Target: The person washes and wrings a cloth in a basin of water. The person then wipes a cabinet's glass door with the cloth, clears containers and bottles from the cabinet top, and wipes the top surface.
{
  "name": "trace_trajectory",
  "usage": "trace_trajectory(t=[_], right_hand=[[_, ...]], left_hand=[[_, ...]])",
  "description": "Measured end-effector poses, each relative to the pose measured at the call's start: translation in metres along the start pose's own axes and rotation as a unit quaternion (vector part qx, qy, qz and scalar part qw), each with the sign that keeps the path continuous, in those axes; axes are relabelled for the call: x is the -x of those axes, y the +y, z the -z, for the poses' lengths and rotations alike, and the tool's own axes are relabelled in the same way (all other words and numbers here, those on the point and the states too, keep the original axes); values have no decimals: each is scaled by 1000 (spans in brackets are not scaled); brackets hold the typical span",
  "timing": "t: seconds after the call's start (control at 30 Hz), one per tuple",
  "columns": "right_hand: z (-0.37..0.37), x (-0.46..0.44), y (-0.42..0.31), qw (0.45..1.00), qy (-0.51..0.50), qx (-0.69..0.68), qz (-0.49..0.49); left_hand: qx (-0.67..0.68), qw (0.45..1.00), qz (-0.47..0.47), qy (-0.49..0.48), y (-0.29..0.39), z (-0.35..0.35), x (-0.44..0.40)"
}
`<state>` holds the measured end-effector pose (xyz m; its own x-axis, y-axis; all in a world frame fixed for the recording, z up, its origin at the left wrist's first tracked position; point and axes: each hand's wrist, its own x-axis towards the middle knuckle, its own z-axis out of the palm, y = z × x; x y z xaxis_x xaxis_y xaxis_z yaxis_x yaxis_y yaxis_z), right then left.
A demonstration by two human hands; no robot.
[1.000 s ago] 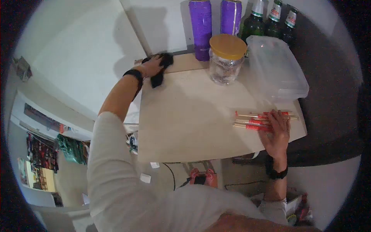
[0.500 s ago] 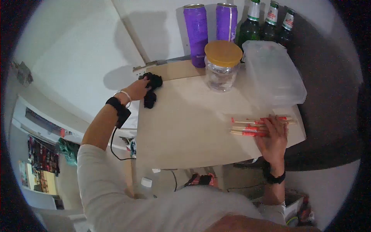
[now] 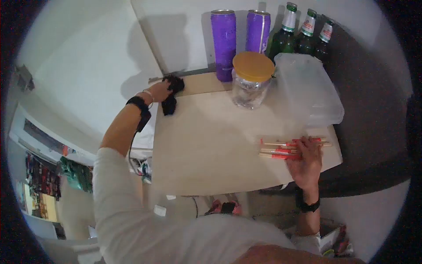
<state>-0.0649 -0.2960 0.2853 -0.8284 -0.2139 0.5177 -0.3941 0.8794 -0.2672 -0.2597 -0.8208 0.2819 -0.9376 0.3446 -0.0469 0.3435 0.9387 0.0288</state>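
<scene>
A crumpled black cloth (image 3: 169, 105) lies at the far left corner of the wooden tabletop (image 3: 198, 149). My left hand (image 3: 159, 91) has its fingers closed on the cloth's upper part. Near the right edge, several chopsticks in red and clear wrappers (image 3: 281, 151) lie side by side. Over their right ends rests my right hand (image 3: 307, 163), its fingers curled round some of them. Behind them stand a clear jar with a yellow lid (image 3: 253, 67) and a translucent plastic box (image 3: 307, 90).
Two purple cans (image 3: 224, 46) (image 3: 258, 33) and three green bottles (image 3: 283, 39) stand along the back by the wall. A dark surface (image 3: 369, 132) lies to the right. On the floor are pink shoes (image 3: 233, 207) and a small white object (image 3: 160, 210).
My left hand first drew the black cloth toward me and left, then shifted slightly back toward the wall. My right hand stays on the chopsticks. The view has tilted a little.
</scene>
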Motion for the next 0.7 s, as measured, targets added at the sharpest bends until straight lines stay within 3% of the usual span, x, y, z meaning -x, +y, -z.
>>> trace_trajectory(t=[0.03, 0.1, 0.23, 0.33, 0.43, 0.5, 0.63, 0.7], right_hand=[[2, -2, 0, 1000, 3, 5, 0], [3, -4, -5, 1000, -4, 4, 4], [0, -2, -6, 1000, -5, 10, -3], [4, -5, -13, 1000, 7, 29, -9], [5, -6, -12, 1000, 10, 29, -1], [4, -3, -11, 999, 17, 28, -6], [4, -1, -11, 1000, 23, 18, 5], [7, -4, -14, 1000, 0, 9, 0]], left_hand=[[1, 1000, -3, 4, 11, 10, 8], [-96, 985, -71, -122, 26, 27, 32], [19, 996, -61, -59, 37, 22, 40], [-115, 978, -27, -172, 31, 25, 16], [-207, 972, -74, -80, 6, -1, -19], [-134, 985, 30, -102, 22, -4, -39], [-166, 984, -22, -61, 45, -6, -16], [12, 992, 45, -114, 98, 51, 40]])
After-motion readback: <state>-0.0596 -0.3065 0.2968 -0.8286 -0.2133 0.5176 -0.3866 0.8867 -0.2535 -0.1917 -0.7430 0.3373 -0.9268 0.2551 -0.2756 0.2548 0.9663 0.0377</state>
